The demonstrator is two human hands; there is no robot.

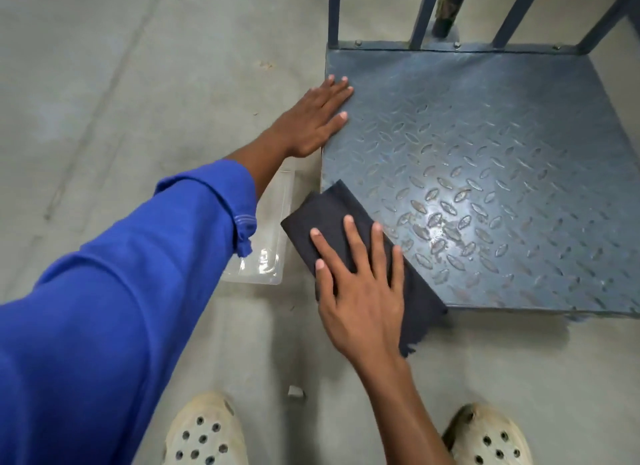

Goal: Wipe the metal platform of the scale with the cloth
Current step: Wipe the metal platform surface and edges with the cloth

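Nothing readable in this one

No text, labels, brands or numbers to make out anywhere. The metal platform (485,135) just has its raised tread pattern, the cloth (332,208) is plain and dark, and the blue sleeve (138,274) and clear plastic tray (273,222) don't show any print either.

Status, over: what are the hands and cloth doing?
Right hand flat on dark cloth, at near-left corner of platform. Left hand flat on its left edge. Clear tub alongside, not blocking.
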